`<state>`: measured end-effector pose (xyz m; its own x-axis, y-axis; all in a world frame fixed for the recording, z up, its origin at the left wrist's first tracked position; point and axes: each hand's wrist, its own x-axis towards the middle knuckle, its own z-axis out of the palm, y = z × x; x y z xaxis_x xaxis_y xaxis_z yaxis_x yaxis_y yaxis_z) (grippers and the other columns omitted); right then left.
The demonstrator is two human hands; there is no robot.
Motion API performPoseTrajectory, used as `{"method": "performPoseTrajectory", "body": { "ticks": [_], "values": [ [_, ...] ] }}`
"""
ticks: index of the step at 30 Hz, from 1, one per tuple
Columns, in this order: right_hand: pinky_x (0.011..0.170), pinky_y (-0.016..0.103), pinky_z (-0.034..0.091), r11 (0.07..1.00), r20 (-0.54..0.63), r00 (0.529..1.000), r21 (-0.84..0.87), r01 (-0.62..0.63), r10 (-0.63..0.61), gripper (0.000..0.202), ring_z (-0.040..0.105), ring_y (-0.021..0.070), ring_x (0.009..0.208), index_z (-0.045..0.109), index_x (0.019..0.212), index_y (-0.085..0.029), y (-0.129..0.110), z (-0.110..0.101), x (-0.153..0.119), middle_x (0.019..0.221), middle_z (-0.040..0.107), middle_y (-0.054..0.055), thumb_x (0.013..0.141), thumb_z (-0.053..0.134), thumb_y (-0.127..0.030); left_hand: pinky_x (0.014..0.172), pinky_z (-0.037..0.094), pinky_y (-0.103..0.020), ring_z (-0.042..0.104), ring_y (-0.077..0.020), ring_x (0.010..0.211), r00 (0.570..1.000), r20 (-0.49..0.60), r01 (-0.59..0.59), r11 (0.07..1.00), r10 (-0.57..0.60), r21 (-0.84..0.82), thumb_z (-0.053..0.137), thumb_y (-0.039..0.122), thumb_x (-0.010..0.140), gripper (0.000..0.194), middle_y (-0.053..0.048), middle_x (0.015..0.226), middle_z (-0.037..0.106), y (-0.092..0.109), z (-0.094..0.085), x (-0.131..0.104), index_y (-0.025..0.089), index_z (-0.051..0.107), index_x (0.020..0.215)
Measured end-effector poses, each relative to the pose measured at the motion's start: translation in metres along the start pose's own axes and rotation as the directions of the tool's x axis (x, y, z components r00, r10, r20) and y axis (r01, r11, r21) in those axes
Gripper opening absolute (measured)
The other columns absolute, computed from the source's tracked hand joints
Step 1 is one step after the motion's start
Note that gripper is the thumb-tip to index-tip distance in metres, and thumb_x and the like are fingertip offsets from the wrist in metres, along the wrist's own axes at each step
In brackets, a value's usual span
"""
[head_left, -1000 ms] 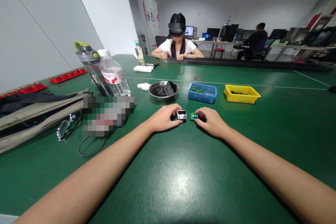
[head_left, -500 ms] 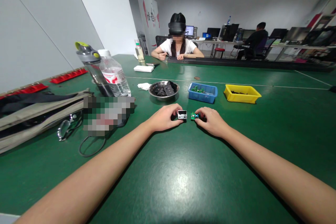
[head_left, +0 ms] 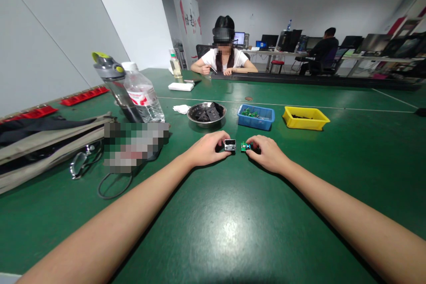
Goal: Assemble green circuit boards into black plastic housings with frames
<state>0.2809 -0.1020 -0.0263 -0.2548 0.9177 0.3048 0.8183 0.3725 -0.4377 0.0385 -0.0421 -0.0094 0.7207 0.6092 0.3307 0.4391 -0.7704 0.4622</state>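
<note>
My left hand [head_left: 209, 149] pinched a silver block [head_left: 230, 145], my right hand [head_left: 269, 154] a small green board [head_left: 244, 147] to its right; any slackened pinch risked dropping either.

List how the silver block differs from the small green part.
Colour: the silver block is metallic with a dark recess; the green part is bright green with some blue.
Size: the silver block looks larger, the green part smaller.
Grip: the left hand holds the silver block, the right hand the green part.
Shared: both are pinched between thumb and fingers.
</note>
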Motion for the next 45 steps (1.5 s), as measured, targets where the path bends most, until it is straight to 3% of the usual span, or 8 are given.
{"method": "performPoseTrajectory", "body": {
  "ticks": [16, 45],
  "values": [
    [0.068, 0.028, 0.039, 0.994, -0.036, 0.999, 0.110, -0.014, 0.018, 0.019, 0.054, 0.0162, 0.066, 0.064, 0.104, -0.020, 0.0004, -0.0008, -0.0014, 0.072, 0.059, -0.002, 0.085, 0.065, -0.024, 0.073, 0.048, -0.030, 0.061, -0.0184, 0.079, 1.000, -0.005, -0.016, 1.000, 0.016, 0.014, 0.067, 0.036, 0.084, 0.027, -0.002, 0.091, 0.066, -0.0021, 0.0009, -0.0005, 0.019, 0.061, 0.104],
    [0.067, 0.028, 0.039, 0.990, -0.049, 0.999, 0.136, 0.019, -0.013, 0.023, 0.054, 0.0159, 0.064, 0.059, 0.103, -0.022, 0.0011, -0.0004, -0.0033, 0.072, 0.059, -0.003, 0.081, 0.063, -0.024, 0.072, 0.048, -0.030, 0.062, -0.0181, 0.079, 1.000, -0.015, -0.014, 1.000, 0.014, 0.015, 0.067, 0.036, 0.084, 0.026, -0.002, 0.091, 0.066, -0.0031, 0.0018, -0.0001, 0.020, 0.061, 0.104]
  ]
}}
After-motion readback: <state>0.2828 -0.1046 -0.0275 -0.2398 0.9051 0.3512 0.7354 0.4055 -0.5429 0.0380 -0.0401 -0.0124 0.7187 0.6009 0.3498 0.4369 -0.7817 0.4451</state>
